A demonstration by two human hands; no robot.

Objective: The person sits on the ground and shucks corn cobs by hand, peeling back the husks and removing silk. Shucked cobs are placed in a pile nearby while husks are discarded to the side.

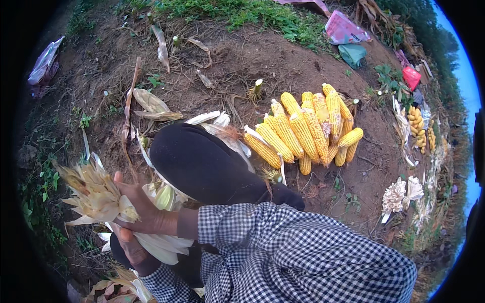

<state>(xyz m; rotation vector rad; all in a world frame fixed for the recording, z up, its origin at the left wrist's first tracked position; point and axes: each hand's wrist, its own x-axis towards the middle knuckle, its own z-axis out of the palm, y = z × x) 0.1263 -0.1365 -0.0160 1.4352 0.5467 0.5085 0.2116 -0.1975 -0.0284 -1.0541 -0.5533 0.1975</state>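
Observation:
Both my hands are together at the left, over a bunch of dry, pale corn husks (93,193). My right hand (142,208) grips the bunch near its cut stalk end, thumb pointing up. Below it, my left hand (130,246) is curled around the lower part, its fingers partly covered by the right hand. Broad white husk leaves (166,246) spread out under my wrists. Any ear inside the husks is hidden. A greenish husk (165,197) lies between my right wrist and my dark-clad knee (197,163).
Several husked yellow ears of corn (303,128) are piled on the soil beyond my knee. Cut stalk stubs (257,89) stick up from the ground. Farther right lie another corn pile (416,128) and loose husks (394,197). A pink printed bag (343,28) sits near the weeds.

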